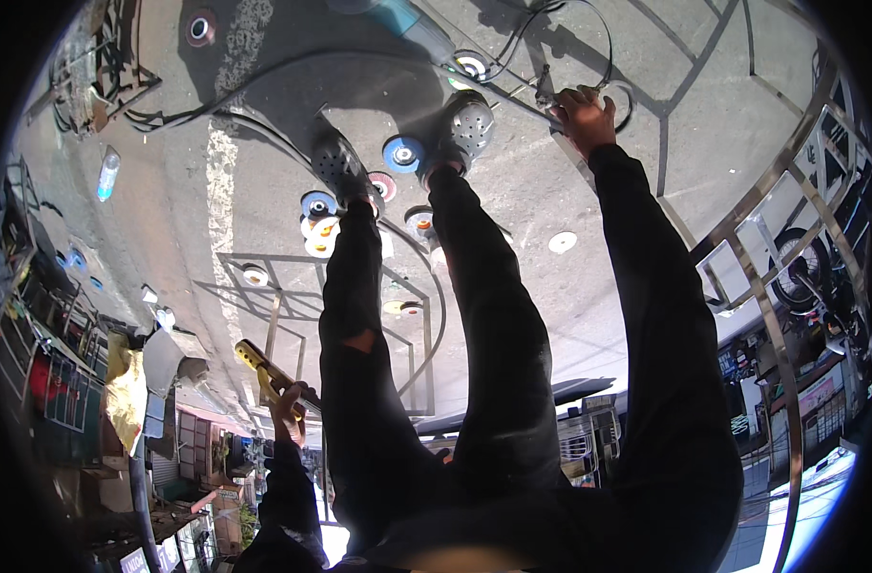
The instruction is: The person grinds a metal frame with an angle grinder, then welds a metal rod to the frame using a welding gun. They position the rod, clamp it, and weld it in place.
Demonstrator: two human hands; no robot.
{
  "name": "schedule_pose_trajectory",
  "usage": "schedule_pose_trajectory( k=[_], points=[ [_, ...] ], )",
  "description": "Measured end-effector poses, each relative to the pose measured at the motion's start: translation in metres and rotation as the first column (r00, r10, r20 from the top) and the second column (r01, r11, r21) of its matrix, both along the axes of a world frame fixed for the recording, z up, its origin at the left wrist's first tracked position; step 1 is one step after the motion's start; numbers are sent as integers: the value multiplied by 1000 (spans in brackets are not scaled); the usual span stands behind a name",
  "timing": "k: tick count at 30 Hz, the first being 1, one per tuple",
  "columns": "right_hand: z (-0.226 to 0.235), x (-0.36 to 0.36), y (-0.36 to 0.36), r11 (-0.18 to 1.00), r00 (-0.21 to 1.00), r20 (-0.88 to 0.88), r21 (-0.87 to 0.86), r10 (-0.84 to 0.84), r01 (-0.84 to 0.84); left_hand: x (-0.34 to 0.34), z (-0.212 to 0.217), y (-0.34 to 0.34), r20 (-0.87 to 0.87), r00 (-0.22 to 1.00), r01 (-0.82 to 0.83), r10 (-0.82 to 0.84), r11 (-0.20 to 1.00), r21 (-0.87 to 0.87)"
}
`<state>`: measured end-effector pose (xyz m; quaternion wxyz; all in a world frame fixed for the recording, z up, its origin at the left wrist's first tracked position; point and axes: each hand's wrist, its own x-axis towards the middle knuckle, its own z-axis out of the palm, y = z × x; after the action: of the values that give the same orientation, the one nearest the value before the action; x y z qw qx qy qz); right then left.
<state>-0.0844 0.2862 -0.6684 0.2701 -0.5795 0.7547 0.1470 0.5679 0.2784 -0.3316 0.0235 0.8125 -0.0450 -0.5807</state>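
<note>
On the left, my left hand is closed round a long yellow-and-dark tool, with holes in its yellow end; its exact kind is unclear. My right hand reaches out at the upper right, fingers bent down close to the ground. A small dark metal piece lies at its fingertips, beside a thin looped black cable. What the right fingers grip is hidden beneath them. Between and around my grey clogs lie several grinding discs, among them a blue-rimmed disc.
A teal-and-grey cylindrical tool lies at the top. A thick black cable crosses the pavement. Metal frames stand at right, near a motorcycle wheel. A plastic bottle lies at left; a white disc lies right of my legs.
</note>
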Motion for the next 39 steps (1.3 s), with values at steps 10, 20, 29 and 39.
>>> schedule_pose_trajectory(
  k=[10,20,29,39],
  points=[
    [383,111,-35,241,505,688,-449,-522,861,0,1,-85,-143,978,140,-150,987,-80],
    [653,195,26,-215,477,608,-731,-635,647,12,36,-193,-60,838,524,-542,831,-188],
    [696,153,47,-469,440,609,-791,-660,392,-14,48,-235,-67,734,599,-676,690,-406],
    [707,99,27,-151,334,331,-872,-883,465,-25,54,-181,-37,752,572,-658,680,-459]
  ],
)
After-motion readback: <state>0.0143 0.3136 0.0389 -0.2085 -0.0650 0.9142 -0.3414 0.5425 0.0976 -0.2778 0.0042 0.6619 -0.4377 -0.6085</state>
